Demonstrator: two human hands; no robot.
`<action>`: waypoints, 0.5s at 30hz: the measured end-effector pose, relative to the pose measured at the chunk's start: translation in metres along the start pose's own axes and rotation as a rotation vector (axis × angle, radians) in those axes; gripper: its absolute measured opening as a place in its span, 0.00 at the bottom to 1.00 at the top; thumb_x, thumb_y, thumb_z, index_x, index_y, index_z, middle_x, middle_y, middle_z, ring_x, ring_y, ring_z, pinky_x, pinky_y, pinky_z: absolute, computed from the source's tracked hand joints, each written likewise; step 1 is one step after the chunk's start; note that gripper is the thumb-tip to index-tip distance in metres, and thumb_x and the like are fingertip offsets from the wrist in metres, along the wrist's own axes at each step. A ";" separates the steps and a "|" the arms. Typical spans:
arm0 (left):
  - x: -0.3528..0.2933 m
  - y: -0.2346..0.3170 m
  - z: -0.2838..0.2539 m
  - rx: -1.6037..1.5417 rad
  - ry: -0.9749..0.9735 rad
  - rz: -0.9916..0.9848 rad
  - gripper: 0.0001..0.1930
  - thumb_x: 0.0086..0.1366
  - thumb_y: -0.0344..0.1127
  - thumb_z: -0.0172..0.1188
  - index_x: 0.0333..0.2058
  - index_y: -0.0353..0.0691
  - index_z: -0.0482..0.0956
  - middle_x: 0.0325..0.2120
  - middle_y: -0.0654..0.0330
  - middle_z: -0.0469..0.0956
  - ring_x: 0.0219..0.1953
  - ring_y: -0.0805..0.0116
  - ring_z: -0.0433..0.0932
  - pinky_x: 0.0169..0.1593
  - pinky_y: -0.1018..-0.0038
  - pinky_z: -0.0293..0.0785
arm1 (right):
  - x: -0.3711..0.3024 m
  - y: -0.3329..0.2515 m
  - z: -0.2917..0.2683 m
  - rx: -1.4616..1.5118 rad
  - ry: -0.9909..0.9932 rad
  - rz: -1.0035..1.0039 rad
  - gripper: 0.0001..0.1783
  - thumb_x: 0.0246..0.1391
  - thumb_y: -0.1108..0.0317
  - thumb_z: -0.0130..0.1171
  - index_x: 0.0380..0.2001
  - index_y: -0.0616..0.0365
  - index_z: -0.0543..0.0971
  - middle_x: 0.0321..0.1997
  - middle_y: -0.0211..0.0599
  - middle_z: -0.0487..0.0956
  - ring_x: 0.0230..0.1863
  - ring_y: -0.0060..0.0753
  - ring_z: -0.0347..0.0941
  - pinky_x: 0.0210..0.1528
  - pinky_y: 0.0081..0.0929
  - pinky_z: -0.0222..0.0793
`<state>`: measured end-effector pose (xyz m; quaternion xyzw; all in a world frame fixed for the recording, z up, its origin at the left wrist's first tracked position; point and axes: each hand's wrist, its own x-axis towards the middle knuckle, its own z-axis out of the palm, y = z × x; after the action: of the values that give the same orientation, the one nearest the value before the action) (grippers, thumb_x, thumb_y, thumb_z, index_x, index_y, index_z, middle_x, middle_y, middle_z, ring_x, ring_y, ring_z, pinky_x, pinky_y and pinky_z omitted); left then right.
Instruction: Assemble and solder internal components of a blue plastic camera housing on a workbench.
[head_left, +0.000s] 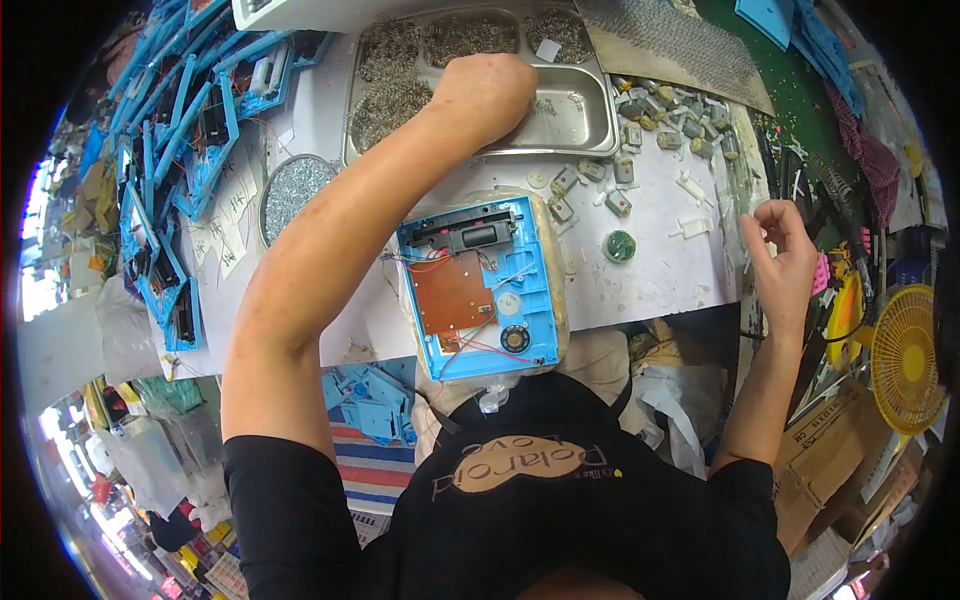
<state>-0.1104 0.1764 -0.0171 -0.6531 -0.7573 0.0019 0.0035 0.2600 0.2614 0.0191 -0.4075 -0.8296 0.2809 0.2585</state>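
Steel fills the spot where the left hand (487, 92) works: it reaches deep into a divided stainless-steel tray (585, 125), fingers curled down among the small silvery screws (392, 95) heaped in its compartments, though whether it pinches any cannot be told from here. The right hand (783, 262) hovers off the right edge of the white worktable (650, 280), fingers loosely bent with thumb and forefinger nearly meeting, and nothing can be made out between them. Between the two forearms, close to the body, lies an open blue plastic casing (480, 288) holding a brown circuit board, a black part, a small round speaker and thin red wires. Beside the tray, small grey motors (660, 120) lie scattered. Further left sit a round dish of screws (293, 190) and a pile of blue casings (180, 150); a yellow fan (905, 355) stands at the far right.
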 end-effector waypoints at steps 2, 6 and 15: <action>-0.013 0.001 -0.010 -0.115 0.253 0.051 0.10 0.60 0.37 0.62 0.33 0.37 0.84 0.32 0.50 0.84 0.37 0.47 0.84 0.43 0.56 0.81 | -0.006 -0.014 0.007 0.090 0.037 -0.013 0.07 0.57 0.74 0.64 0.37 0.63 0.78 0.36 0.30 0.79 0.37 0.21 0.72 0.41 0.21 0.70; -0.076 0.008 -0.052 -0.527 0.408 0.006 0.07 0.58 0.33 0.66 0.30 0.34 0.81 0.27 0.57 0.82 0.30 0.63 0.82 0.36 0.68 0.79 | -0.030 -0.050 0.019 0.233 -0.066 -0.073 0.12 0.54 0.77 0.65 0.43 0.64 0.81 0.42 0.37 0.82 0.42 0.26 0.76 0.45 0.25 0.72; -0.246 0.083 -0.051 -2.034 0.098 -0.553 0.17 0.67 0.22 0.62 0.53 0.31 0.74 0.39 0.52 0.83 0.35 0.71 0.84 0.37 0.76 0.83 | -0.064 -0.115 0.075 0.584 -0.429 -0.527 0.24 0.38 0.79 0.76 0.43 0.59 0.85 0.36 0.39 0.83 0.32 0.38 0.78 0.33 0.30 0.73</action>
<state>0.0079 -0.0552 0.0327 -0.1523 -0.5239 -0.6612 -0.5149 0.1839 0.1308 0.0308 -0.0247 -0.8258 0.5062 0.2475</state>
